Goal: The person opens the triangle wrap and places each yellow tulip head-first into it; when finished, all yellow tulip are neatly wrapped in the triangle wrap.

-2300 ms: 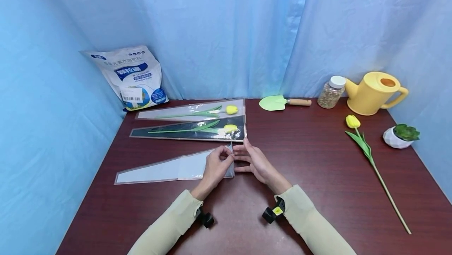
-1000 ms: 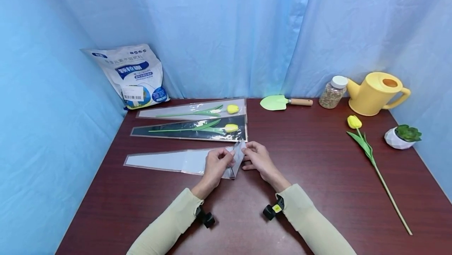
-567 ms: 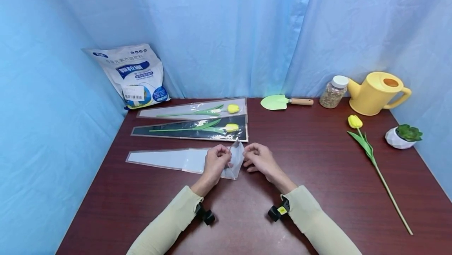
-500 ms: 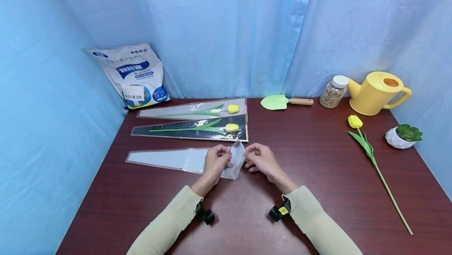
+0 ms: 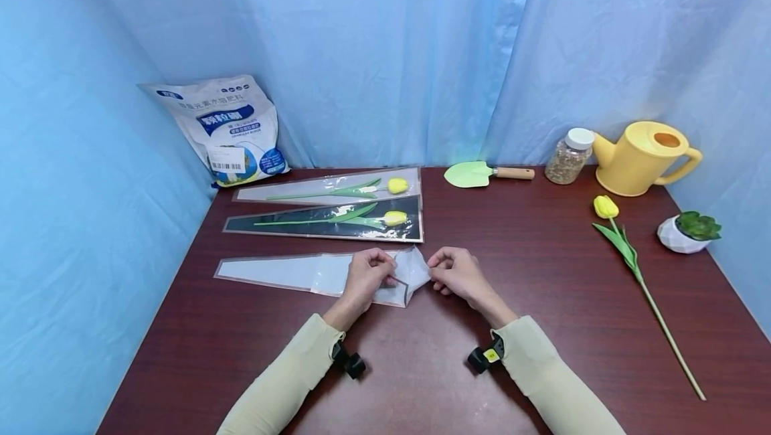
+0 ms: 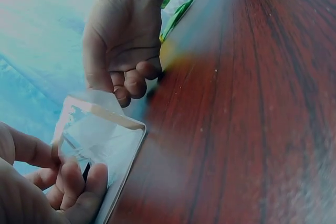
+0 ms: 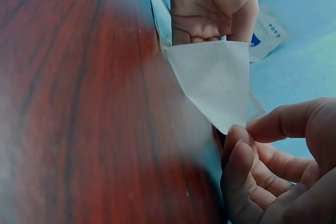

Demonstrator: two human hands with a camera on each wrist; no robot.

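Note:
A long tapered flower sleeve (image 5: 271, 270), white with a clear border, lies on the table with its wide end to the right. My left hand (image 5: 366, 278) pinches the sleeve's upper layer near that mouth, thumb and fingers curled at the dark-edged rim. Between the thumb and forefinger of my right hand (image 5: 462, 280) is the pointed corner of a white flap (image 7: 215, 77), drawn out to the right. In the left wrist view, the clear front of the mouth (image 6: 105, 127) stands apart from the flap. Behind lie two filled sleeves, one dark (image 5: 301, 224) and one pale (image 5: 265, 192), each with a yellow tulip.
A fertilizer bag (image 5: 229, 127) stands at the back left. A green hand trowel (image 5: 468, 175), a jar of granules (image 5: 566, 159) and a yellow watering can (image 5: 635, 160) line the back right. Nearer are a potted succulent (image 5: 683, 237) and a loose tulip (image 5: 644, 291) on the brown table (image 5: 512, 368).
The right hand has gone from spread fingers at the sleeve's end to pinching the flap and pulling it rightward. The mouth has parted, and the sleeve has shifted and turned slightly.

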